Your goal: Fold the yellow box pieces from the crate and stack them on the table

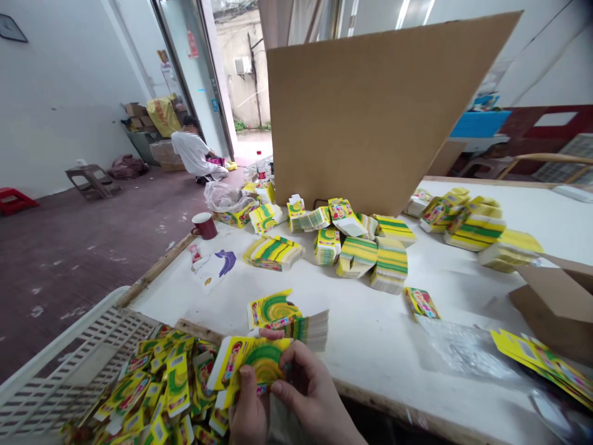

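A small yellow-and-green printed carton (259, 361) is held up near the table's front edge, looking flat or only partly formed. My left hand (250, 408) grips it from below, thumb on its printed face and fingertips behind it. At the carton's right edge, the bent fingers and thumb of my right hand (312, 395) pinch it. Just beyond my hands, a fanned stack of flat cartons (315, 330) and another carton blank (273, 308) lie on the white table (361, 343). To the left, a white plastic basket (60, 371) holds many small finished-looking cartons (178, 383).
Bundles of flat cartons (356, 254) lie across the table, before an upright cardboard sheet (370, 117). A maroon mug (204, 226) stands at the left edge. On the right are clear plastic (467, 349) and an open cardboard box (556, 309). Another person (192, 148) crouches by the doorway.
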Demonstrator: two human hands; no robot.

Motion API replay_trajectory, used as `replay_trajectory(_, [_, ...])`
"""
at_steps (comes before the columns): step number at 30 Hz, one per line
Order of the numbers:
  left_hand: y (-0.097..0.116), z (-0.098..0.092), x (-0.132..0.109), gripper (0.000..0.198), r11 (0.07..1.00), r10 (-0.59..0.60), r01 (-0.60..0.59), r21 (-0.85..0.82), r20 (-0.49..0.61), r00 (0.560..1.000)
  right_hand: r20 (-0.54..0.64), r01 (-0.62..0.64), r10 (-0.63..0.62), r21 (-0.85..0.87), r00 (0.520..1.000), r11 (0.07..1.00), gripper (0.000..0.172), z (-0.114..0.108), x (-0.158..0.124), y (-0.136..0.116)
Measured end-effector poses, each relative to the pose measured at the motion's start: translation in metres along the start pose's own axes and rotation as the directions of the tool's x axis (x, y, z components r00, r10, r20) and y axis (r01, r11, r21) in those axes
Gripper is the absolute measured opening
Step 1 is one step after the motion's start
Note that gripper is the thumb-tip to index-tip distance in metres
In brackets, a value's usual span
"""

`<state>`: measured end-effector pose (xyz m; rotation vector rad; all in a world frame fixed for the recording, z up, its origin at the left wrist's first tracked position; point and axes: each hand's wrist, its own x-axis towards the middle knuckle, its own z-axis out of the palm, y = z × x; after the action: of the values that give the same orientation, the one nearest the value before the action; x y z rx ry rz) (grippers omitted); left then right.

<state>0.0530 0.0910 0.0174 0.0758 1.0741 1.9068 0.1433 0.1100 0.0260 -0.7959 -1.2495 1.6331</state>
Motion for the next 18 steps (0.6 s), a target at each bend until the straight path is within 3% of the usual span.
replay_trajectory(3, [-0.004,-0.01,0.005,0.059,0.997,-0.07,0.07,0.031,-0.016,0.997,0.041,-0.043,0.04,0.075,0.998,0.996,0.034,0.0,0.002,0.002])
replay_trajectory(6, [-0.005,-0.016,0.008,0.061,0.993,-0.107,0.105,0.063,0.046,0.993,0.035,-0.071,0.068,0.1,0.997,0.992,0.036,0.002,0.002,0.005])
replay_trajectory(10, [-0.001,-0.007,0.005,0.061,0.994,-0.09,0.085,0.069,0.077,0.993,0.065,-0.139,0.129,0.172,0.989,0.975,0.037,0.004,0.001,0.007])
replay_trajectory(13, [0.003,0.002,0.002,0.054,0.999,-0.047,0.043,0.029,0.178,0.983,0.121,-0.186,0.164,0.201,0.979,0.962,0.034,0.005,0.001,0.004])
replay_trajectory(15, [0.006,0.007,0.0,0.05,1.0,-0.029,0.029,0.002,0.251,0.968,0.123,-0.183,0.167,0.134,0.978,0.974,0.028,0.006,0.0,0.002])
replay_trajectory(18, [0.008,0.01,0.001,0.044,0.999,-0.015,0.026,-0.039,0.261,0.965,0.003,-0.14,0.14,-0.083,0.99,0.987,0.022,0.009,-0.004,0.004])
